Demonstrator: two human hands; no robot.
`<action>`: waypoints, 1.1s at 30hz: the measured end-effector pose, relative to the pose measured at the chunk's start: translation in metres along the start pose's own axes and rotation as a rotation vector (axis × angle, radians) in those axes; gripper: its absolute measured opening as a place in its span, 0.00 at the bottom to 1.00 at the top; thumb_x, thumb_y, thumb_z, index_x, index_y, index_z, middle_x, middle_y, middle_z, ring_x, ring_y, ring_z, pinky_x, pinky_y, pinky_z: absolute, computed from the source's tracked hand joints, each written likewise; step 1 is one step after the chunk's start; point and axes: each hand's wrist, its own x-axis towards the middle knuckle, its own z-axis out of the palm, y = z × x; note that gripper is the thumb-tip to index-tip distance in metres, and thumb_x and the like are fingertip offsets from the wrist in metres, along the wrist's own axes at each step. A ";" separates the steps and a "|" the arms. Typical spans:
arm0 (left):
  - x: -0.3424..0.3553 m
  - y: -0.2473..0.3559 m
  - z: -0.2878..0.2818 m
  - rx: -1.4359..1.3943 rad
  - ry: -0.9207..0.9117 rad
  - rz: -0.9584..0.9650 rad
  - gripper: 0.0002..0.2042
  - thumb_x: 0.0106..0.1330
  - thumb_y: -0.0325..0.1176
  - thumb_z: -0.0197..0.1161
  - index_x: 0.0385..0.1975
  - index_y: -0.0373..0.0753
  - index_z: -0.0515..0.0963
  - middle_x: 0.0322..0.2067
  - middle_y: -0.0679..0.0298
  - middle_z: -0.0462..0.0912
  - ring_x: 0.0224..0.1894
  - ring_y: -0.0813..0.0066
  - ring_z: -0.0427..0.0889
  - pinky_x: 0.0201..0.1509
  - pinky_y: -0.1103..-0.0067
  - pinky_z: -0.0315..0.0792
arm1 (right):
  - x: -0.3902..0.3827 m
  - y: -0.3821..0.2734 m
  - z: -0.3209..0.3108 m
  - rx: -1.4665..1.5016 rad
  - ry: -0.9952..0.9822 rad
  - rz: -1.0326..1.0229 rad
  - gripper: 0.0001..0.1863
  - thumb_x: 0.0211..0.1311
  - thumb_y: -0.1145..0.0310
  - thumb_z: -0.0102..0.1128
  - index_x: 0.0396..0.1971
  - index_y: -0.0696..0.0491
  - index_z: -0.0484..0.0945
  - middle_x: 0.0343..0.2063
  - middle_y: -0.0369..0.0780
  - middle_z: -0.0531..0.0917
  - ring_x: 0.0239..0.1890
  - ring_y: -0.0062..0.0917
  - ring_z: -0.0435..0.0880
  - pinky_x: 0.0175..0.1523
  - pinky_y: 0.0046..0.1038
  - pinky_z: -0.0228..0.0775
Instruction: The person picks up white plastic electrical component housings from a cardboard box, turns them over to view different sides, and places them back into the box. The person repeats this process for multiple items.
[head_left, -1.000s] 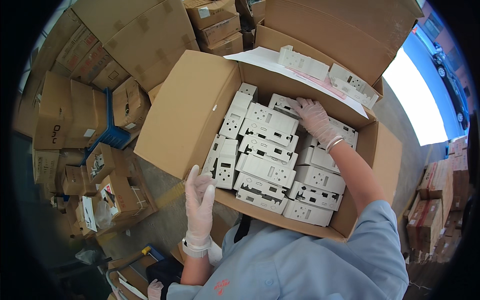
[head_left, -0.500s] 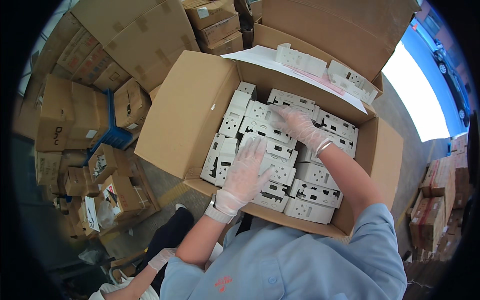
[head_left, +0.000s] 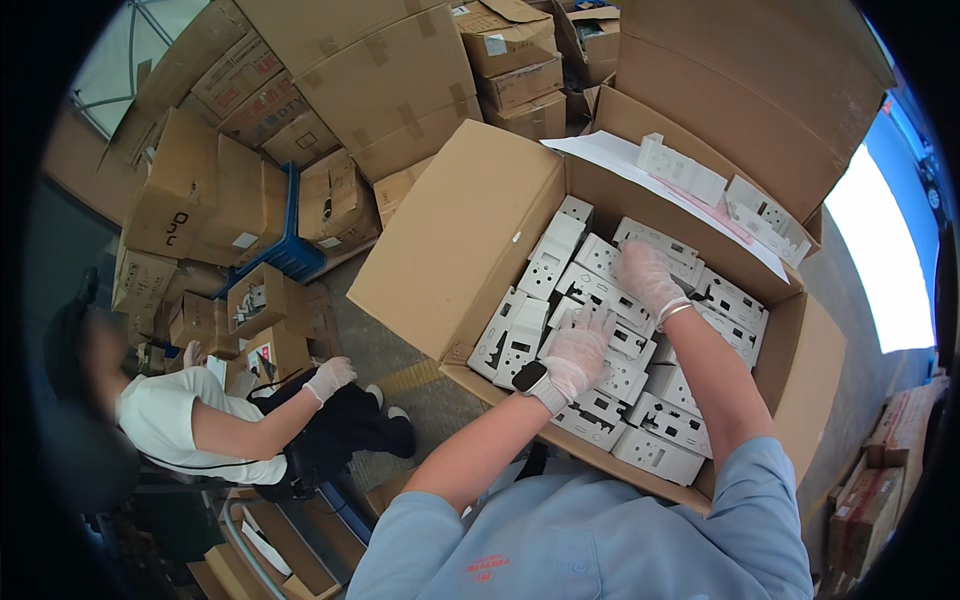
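Observation:
A cardboard carton [head_left: 455, 240] holds several white perforated housings [head_left: 545, 255] packed in rows. My left hand [head_left: 577, 355], in a clear glove with a watch at the wrist, lies on the middle housings, fingers stretched out and apart. Higher and to the right, my right hand [head_left: 648, 275], also gloved, has its fingers curled down at the upper rows; what they grip is hidden. Two loose white pieces [head_left: 680, 172] rest on white and pink paper at the carton's back edge.
A co-worker [head_left: 220, 430] in a white top bends at the lower left, gloved hands near smaller boxes [head_left: 255, 300]. Stacked cartons [head_left: 385, 70] and a blue crate [head_left: 290, 215] stand behind. More boxes [head_left: 870, 490] line the right side, near a bright doorway [head_left: 885, 250].
My left hand moved from outside the carton's near edge onto the housings, then slightly further right. My right hand's fingers have curled. The view shifted, bringing the co-worker into sight.

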 end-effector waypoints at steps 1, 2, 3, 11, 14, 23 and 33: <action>0.001 -0.001 0.000 0.002 0.005 -0.007 0.43 0.58 0.52 0.60 0.68 0.34 0.50 0.68 0.51 0.53 0.70 0.53 0.51 0.71 0.61 0.47 | -0.005 0.000 -0.008 -0.013 0.038 -0.005 0.15 0.55 0.65 0.54 0.40 0.56 0.81 0.40 0.49 0.83 0.47 0.40 0.81 0.54 0.38 0.72; 0.002 -0.001 0.001 0.001 -0.004 -0.010 0.42 0.59 0.52 0.59 0.68 0.34 0.50 0.68 0.51 0.53 0.70 0.53 0.51 0.72 0.61 0.47 | -0.009 0.002 -0.019 0.041 0.064 -0.008 0.15 0.54 0.65 0.55 0.39 0.54 0.82 0.40 0.49 0.83 0.46 0.41 0.81 0.54 0.38 0.72; 0.002 -0.001 0.003 -0.003 -0.017 -0.007 0.42 0.59 0.52 0.59 0.68 0.34 0.50 0.68 0.51 0.53 0.71 0.53 0.50 0.72 0.61 0.47 | -0.014 0.004 -0.032 0.013 0.108 -0.033 0.15 0.53 0.65 0.55 0.38 0.54 0.82 0.38 0.49 0.83 0.45 0.42 0.82 0.53 0.37 0.72; 0.003 -0.015 -0.013 -0.463 0.078 -0.067 0.42 0.62 0.56 0.55 0.68 0.32 0.50 0.69 0.49 0.51 0.71 0.56 0.49 0.73 0.67 0.46 | -0.098 0.052 -0.135 0.849 0.350 -0.047 0.18 0.48 0.68 0.57 0.41 0.57 0.82 0.28 0.40 0.85 0.30 0.21 0.82 0.40 0.23 0.74; -0.019 -0.021 -0.034 -1.520 0.314 -0.071 0.46 0.63 0.65 0.50 0.70 0.36 0.44 0.69 0.46 0.49 0.71 0.54 0.50 0.71 0.66 0.50 | -0.132 0.085 -0.140 1.316 0.260 -0.012 0.15 0.49 0.71 0.56 0.37 0.60 0.82 0.26 0.34 0.82 0.27 0.15 0.79 0.35 0.17 0.70; -0.088 0.023 -0.060 -2.120 0.225 -0.133 0.28 0.65 0.37 0.60 0.63 0.36 0.60 0.56 0.59 0.71 0.57 0.71 0.71 0.61 0.74 0.65 | -0.205 0.057 -0.036 1.790 -0.053 0.171 0.29 0.56 0.67 0.51 0.60 0.56 0.66 0.40 0.35 0.80 0.35 0.14 0.76 0.39 0.16 0.65; -0.125 0.038 -0.085 -2.022 0.408 -0.163 0.27 0.67 0.35 0.54 0.64 0.33 0.57 0.57 0.57 0.70 0.56 0.71 0.72 0.59 0.76 0.67 | -0.240 0.045 -0.045 1.810 -0.076 -0.093 0.48 0.60 0.52 0.56 0.71 0.52 0.39 0.68 0.43 0.56 0.67 0.28 0.58 0.68 0.30 0.48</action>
